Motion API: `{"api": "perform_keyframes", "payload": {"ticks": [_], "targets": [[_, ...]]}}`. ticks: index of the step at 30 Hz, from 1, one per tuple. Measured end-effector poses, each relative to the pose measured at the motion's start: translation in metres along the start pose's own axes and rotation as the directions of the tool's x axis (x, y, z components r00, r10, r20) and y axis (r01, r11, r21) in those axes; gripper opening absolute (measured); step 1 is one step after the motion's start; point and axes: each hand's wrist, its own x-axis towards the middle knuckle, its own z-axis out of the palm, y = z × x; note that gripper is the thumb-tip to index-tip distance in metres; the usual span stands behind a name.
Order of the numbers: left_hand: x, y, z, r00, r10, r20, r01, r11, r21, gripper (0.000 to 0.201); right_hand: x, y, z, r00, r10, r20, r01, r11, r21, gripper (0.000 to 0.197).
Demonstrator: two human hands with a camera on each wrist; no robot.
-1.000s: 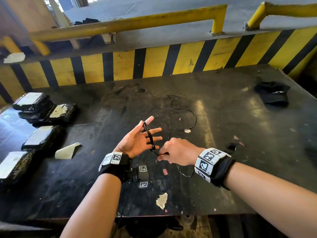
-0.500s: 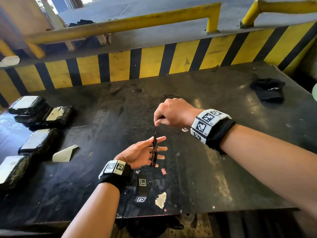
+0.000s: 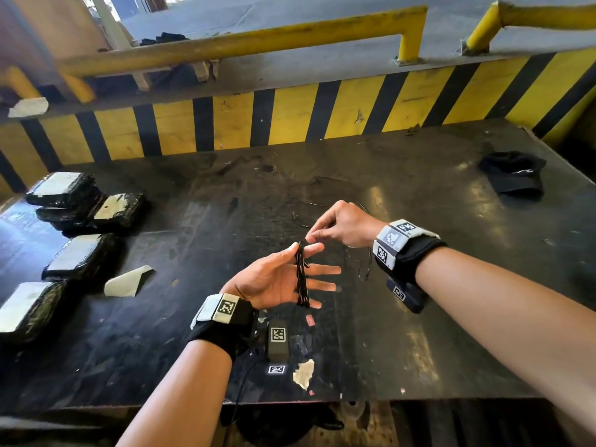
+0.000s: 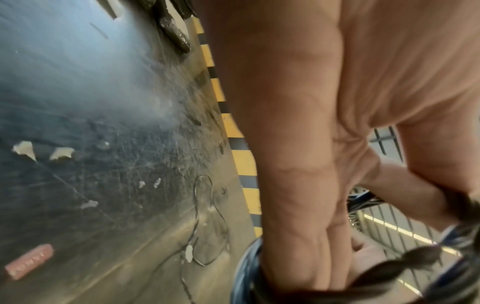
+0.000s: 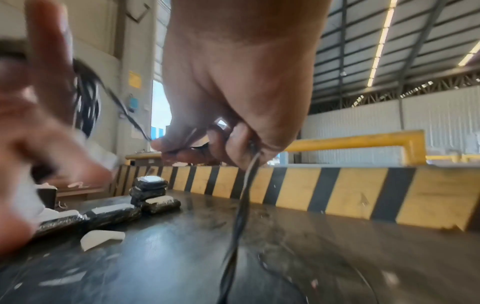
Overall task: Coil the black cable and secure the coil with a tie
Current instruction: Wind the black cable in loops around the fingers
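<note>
The thin black cable (image 3: 301, 275) is wound in several turns across the straight, spread fingers of my left hand (image 3: 317, 269), held palm up above the dark table (image 3: 419, 317). My right hand (image 3: 322, 232) pinches the cable just past the left index fingertip. From there the loose cable (image 3: 358, 262) trails down onto the table. In the right wrist view the pinched cable (image 5: 241, 205) hangs from my right hand (image 5: 182, 148) to the table. In the left wrist view the wound turns (image 4: 405, 265) cross my fingers, and a slack loop (image 4: 207, 226) lies on the table.
Several black-wrapped packages (image 3: 80, 201) with white labels lie along the table's left side, beside a paper scrap (image 3: 127, 280). A black cap (image 3: 512, 172) lies at the far right. A yellow-and-black striped barrier (image 3: 290, 117) bounds the far edge. A small black tagged device (image 3: 277, 340) lies near the front edge.
My right hand carried the cable from the near side of my left hand up over the fingers, then down to the index fingertip. More turns lie on the left fingers, less slack on the table.
</note>
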Motion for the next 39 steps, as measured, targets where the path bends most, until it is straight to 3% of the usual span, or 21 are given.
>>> {"api": "perform_keyframes", "payload": {"ticks": [3, 4, 6, 8, 9, 14, 18, 25, 29, 33, 39], "targets": [[0.0, 0.009, 0.007, 0.997, 0.066, 0.041, -0.066, 0.998, 0.007, 0.045, -0.01, 0.015, 0.021, 0.997, 0.051, 0.053, -0.06, 0.981, 0.186, 0.01], [0.001, 0.013, 0.009, 0.994, 0.094, 0.05, -0.094, 0.996, -0.002, 0.041, -0.015, 0.017, 0.029, 0.994, 0.073, 0.08, -0.092, 0.957, 0.276, 0.019], [0.004, 0.019, 0.009, 0.985, 0.157, 0.075, -0.155, 0.988, -0.023, 0.038, -0.02, 0.024, 0.049, 0.994, 0.05, 0.096, -0.075, 0.955, 0.288, 0.034], [0.009, 0.025, 0.008, 0.976, 0.206, 0.076, -0.205, 0.978, -0.031, 0.037, -0.027, 0.027, 0.069, 0.989, 0.046, 0.138, -0.075, 0.973, 0.216, 0.023], [0.011, 0.028, 0.007, 0.973, 0.222, 0.06, -0.221, 0.975, -0.027, 0.037, -0.03, 0.027, 0.075, 0.988, 0.04, 0.151, -0.066, 0.983, 0.169, 0.027], [0.02, 0.032, -0.015, 0.961, 0.233, -0.153, -0.233, 0.972, 0.019, 0.049, -0.041, 0.008, 0.081, 0.975, 0.026, 0.222, -0.005, 0.996, -0.094, 0.029], [0.019, 0.023, -0.036, 0.941, 0.212, -0.263, -0.205, 0.977, 0.055, 0.065, -0.046, -0.006, 0.071, 0.978, 0.057, 0.199, 0.001, 0.96, -0.28, 0.026], [0.016, 0.002, -0.053, 0.888, 0.124, -0.443, -0.089, 0.991, 0.098, 0.044, -0.049, -0.04, 0.04, 0.977, -0.083, 0.198, 0.175, 0.842, -0.511, 0.025], [0.016, -0.008, -0.048, 0.891, 0.096, -0.443, -0.036, 0.989, 0.142, 0.039, -0.041, -0.058, 0.015, 0.974, -0.142, 0.177, 0.22, 0.779, -0.587, 0.022], [0.012, -0.016, -0.049, 0.905, 0.001, -0.425, 0.071, 0.986, 0.153, 0.046, -0.032, -0.071, -0.011, 0.979, -0.166, 0.115, 0.202, 0.778, -0.596, 0.013], [0.008, -0.024, -0.032, 0.97, -0.084, -0.23, 0.094, 0.995, 0.031, 0.058, -0.015, -0.069, -0.029, 0.982, -0.185, 0.041, 0.175, 0.802, -0.571, 0.006]]}}
